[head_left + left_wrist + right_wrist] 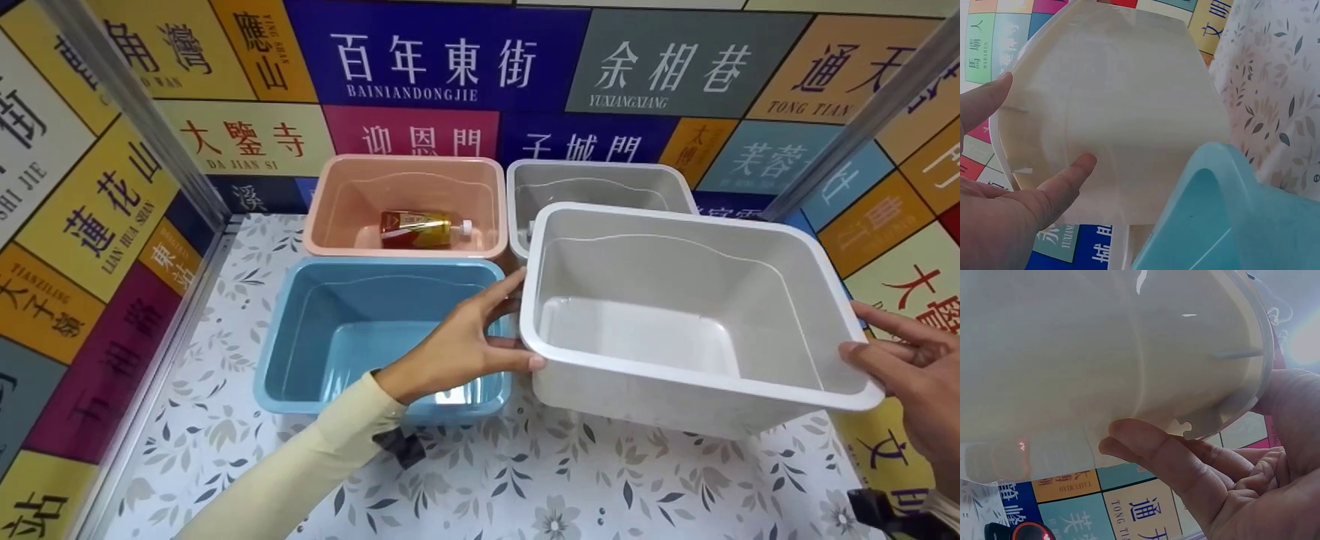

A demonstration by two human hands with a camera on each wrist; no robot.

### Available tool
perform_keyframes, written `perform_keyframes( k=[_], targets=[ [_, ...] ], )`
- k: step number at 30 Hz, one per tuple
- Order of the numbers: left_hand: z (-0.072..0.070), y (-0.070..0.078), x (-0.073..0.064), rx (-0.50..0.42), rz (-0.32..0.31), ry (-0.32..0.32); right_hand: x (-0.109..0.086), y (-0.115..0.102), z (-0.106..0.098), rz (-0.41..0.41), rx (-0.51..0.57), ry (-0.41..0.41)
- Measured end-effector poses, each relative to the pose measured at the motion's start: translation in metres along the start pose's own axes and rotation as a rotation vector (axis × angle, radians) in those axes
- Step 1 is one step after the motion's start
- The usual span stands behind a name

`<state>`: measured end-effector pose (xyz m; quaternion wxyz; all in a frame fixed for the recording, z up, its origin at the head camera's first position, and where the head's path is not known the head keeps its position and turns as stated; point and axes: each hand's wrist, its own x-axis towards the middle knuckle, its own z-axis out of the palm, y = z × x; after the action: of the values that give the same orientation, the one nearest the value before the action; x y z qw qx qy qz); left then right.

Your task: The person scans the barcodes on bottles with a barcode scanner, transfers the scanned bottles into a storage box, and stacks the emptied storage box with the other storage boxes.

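Observation:
A white plastic bin [637, 322] is held up above the patterned tabletop between both hands. It looks lifted, since its bottom and outer wall [1117, 84] show in the left wrist view. My left hand [465, 337] holds the bin's left end, fingers and thumb spread along the rim and outer wall. At the other end, my right hand [911, 367] grips the rim, its thumb over the edge and fingers against the outside [1145, 444]. Inside, the white bin holds nothing visible.
A blue bin [382, 337] stands under my left forearm. Behind it, a pink bin [330, 202] contains a bottle [420, 229] with a white cap. A grey bin [600, 169] at the back is partly hidden by the white one. Printed panels [450, 60] wall in the table.

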<state>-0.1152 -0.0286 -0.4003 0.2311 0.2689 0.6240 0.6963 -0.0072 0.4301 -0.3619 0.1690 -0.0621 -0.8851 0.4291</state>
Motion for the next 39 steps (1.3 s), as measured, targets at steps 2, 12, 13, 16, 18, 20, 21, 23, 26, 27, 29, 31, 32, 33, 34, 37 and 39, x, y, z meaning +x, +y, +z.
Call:
perform_keyframes(
  k=[2,12,13,16,18,20,21,23,26,27,29,31,32,33,34,37,39],
  targets=[
    [-0.001,0.004,-0.002,0.003,0.0,0.002,0.001,-0.003,0.0,-0.014,0.007,0.009],
    [-0.008,0.021,-0.011,0.015,0.057,-0.016,0.003,-0.011,-0.003,-0.075,0.039,0.02],
    [-0.008,0.023,-0.013,0.014,0.062,-0.017,0.003,-0.012,-0.003,-0.078,0.038,0.022],
    [-0.01,0.028,-0.018,0.008,0.072,-0.017,0.003,-0.018,-0.002,-0.076,0.037,0.032],
    [-0.011,0.032,-0.02,0.015,0.083,-0.016,0.003,-0.022,-0.002,-0.066,0.04,0.045],
    [-0.013,0.035,-0.023,0.024,0.093,-0.013,0.003,-0.027,-0.002,-0.057,0.041,0.058],
    [-0.014,0.036,-0.024,0.031,0.097,-0.01,0.003,-0.029,-0.002,-0.057,0.039,0.063],
    [-0.016,0.04,-0.026,0.031,0.104,-0.008,0.004,-0.033,0.0,-0.064,0.034,0.069],
    [-0.019,0.044,-0.03,0.031,0.105,0.0,0.007,-0.04,0.003,-0.088,0.023,0.073],
    [-0.021,0.046,-0.031,0.032,0.104,0.002,0.008,-0.041,0.005,-0.099,0.025,0.069],
    [-0.024,0.049,-0.034,0.045,0.103,0.008,0.01,-0.045,0.008,-0.12,0.03,0.06],
    [-0.028,0.052,-0.037,0.073,0.097,0.018,0.011,-0.049,0.012,-0.132,0.033,0.049],
    [-0.03,0.053,-0.038,0.085,0.094,0.023,0.011,-0.051,0.014,-0.131,0.03,0.045],
    [-0.032,0.054,-0.04,0.095,0.092,0.027,0.011,-0.053,0.016,-0.119,0.025,0.039],
    [-0.034,0.055,-0.042,0.103,0.091,0.032,0.011,-0.055,0.018,-0.109,0.012,0.035],
    [-0.039,0.058,-0.046,0.114,0.077,0.046,0.011,-0.061,0.024,-0.072,-0.024,0.019],
    [-0.042,0.06,-0.049,0.114,0.07,0.053,0.011,-0.064,0.028,-0.052,-0.035,0.011]
  ],
)
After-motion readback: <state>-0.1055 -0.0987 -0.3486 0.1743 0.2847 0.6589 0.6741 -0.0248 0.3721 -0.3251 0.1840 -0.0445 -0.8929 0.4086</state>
